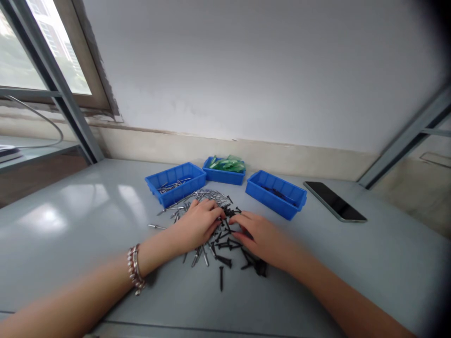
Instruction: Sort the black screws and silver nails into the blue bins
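Fasteners (211,225) are heaped at the centre of the frame on a smooth, glossy grey table (88,211): slim silvery nails toward the upper left of the heap, matte black screws (225,253) with pointed tips toward the lower right. The left hand (198,223) is laid palm-down on the heap, its fingers (215,212) loosely curled with the tips among the fasteners; whether anything is pinched cannot be told. The right hand (262,237) is laid just beside it, its fingers (239,219) stretched flat and slightly spread over the black screws, and no hold on a screw can be made out. A beaded bracelet (135,269) is worn on the left wrist. Three rectangular blue plastic trays are set in an arc above the heap: the left tray (175,184) with a few silvery nails, the middle tray (224,172) with translucent green pieces, the right tray (275,193) with dark pieces. A flat black phone (334,201) is seen at the centre right, face up.
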A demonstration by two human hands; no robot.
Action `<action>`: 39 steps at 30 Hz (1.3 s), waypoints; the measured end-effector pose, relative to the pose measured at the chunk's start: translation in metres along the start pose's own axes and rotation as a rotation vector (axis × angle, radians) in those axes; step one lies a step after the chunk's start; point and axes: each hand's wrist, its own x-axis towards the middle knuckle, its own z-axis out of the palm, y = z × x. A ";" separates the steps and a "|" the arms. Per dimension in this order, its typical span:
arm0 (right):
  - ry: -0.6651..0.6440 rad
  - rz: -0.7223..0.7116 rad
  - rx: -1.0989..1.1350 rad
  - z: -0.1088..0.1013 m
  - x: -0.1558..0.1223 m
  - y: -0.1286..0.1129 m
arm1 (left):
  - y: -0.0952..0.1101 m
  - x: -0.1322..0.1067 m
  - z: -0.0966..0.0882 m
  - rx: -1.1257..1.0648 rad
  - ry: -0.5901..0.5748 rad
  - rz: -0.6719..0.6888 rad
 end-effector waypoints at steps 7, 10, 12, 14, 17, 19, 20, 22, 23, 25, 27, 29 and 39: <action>-0.005 -0.004 -0.012 0.002 0.002 0.001 | -0.002 0.000 0.003 -0.017 0.020 0.008; -0.006 -0.004 -0.021 0.001 0.002 0.001 | -0.002 0.000 0.004 -0.036 0.034 0.004; -0.008 -0.009 -0.022 0.000 0.001 0.000 | -0.001 0.000 0.004 -0.038 0.030 -0.009; -0.012 -0.010 -0.024 0.000 0.001 0.000 | 0.000 0.000 0.004 -0.035 0.013 -0.018; -0.006 -0.004 -0.025 0.000 0.001 -0.001 | 0.003 0.000 0.002 -0.027 0.001 -0.016; 0.021 0.006 -0.024 0.000 0.001 -0.002 | 0.004 0.000 0.001 -0.018 0.016 -0.005; 0.037 0.015 -0.020 -0.001 0.001 -0.002 | 0.004 0.000 0.001 -0.014 0.027 0.002; 0.075 0.033 -0.009 -0.001 0.001 -0.002 | 0.003 0.000 0.001 -0.010 0.049 0.017; 0.091 0.039 -0.002 -0.002 0.001 -0.003 | 0.003 0.000 0.001 -0.008 0.063 0.023; 0.119 0.044 0.013 -0.002 0.001 -0.003 | 0.004 0.000 0.000 -0.005 0.095 0.032; 0.139 0.046 0.023 -0.003 0.001 -0.004 | 0.007 0.000 -0.002 -0.004 0.119 0.046; 0.144 0.045 0.027 -0.003 0.000 -0.004 | 0.010 0.000 -0.005 -0.013 0.130 0.065; 0.122 0.020 0.025 0.000 0.001 -0.003 | 0.015 -0.001 -0.010 -0.056 0.167 0.115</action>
